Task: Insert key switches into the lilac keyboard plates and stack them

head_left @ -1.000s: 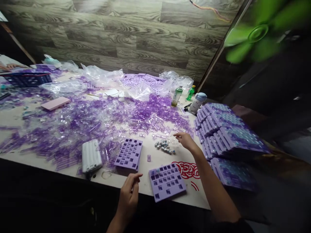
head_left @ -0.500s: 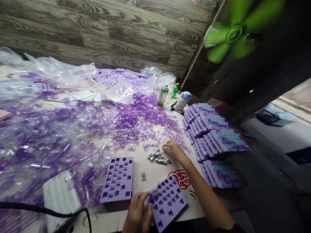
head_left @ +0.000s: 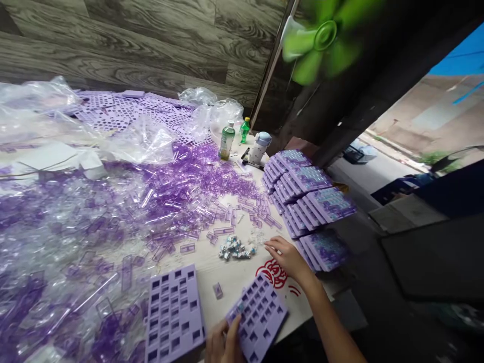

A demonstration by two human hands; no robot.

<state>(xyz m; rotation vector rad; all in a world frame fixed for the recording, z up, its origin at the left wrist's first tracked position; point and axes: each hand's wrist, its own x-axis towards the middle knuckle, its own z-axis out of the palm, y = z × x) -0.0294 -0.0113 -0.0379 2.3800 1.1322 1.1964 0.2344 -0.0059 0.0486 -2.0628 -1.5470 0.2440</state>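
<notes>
My left hand (head_left: pixel 226 340) grips the left edge of a light purple plastic plate with square holes (head_left: pixel 260 315), which lies tilted near the table's front edge. A small bluish piece sits in one of its upper left holes. My right hand (head_left: pixel 286 258) hovers beside a few tiny clear bits (head_left: pixel 259 236), thumb and fingertips pressed together; what they hold, if anything, is too small to see. A heap of small white-and-blue parts (head_left: pixel 236 248) lies left of those fingers. Another holed purple plate (head_left: pixel 174 307) and a single clear purple cap (head_left: pixel 218 290) are further left.
Loose clear purple caps (head_left: pixel 181 176) cover the left side, with plastic bags (head_left: pixel 139 138) and many holed plates (head_left: pixel 109 108) behind. Filled purple plates (head_left: pixel 306 189) stand stacked at the right edge. Bottles (head_left: pixel 227 141) and a flask (head_left: pixel 260 147) stand behind; a green fan (head_left: pixel 325 35) spins above.
My right hand has drawn back from the heap of small parts, uncovering the tiny clear bits. My left hand stays on the plate. The camera view has turned to the right.
</notes>
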